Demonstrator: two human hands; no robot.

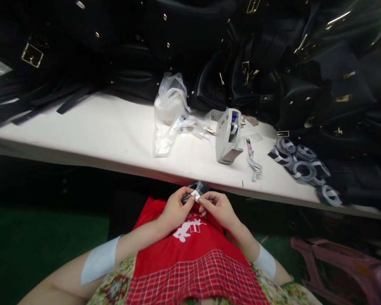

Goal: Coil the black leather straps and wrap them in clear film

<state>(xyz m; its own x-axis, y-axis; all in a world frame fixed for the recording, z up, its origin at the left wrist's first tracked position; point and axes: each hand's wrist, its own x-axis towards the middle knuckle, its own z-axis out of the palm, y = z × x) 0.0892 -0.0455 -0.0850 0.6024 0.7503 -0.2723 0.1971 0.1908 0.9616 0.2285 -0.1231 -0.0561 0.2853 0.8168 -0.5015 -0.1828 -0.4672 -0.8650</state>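
Carefully gathered between two bare hands, a small bundle of coiled black strap in clear, greyish plastic (204, 189) sits just off the near edge of a worktable, over a worker's lap. A short, glossy white strip (196, 195) lies across it. The left hand (178, 206) is closed narrowly on the bundle, thumb against fingers; the right hand (219, 208) is bent in close, its fingertips at the strip, though whether they pinch it or merely press it cannot be told. Should the left thumb ease too soon, the coil could spring loose or drop past the red cloth apron with a white animal print (165, 237) toward the floor; an uneven pull from the right could leave the strip crooked or creased.

Beyond the hands, on the long white-topped table (127, 144), stand a pale grey tape dispenser (224, 142) and, just beside it, pink-handled metal snips (249, 145) near crumpled scraps (255, 167), which might cling to anything sticky. To the left of the dispenser slumps a clear plastic bag around a white, rounded item (171, 101). At right, plastic-wrapped dark coils (305, 170) crowd the front edge, where a brushing elbow could tip one off. Black bags with gold-coloured buckles (209, 84) line the back.
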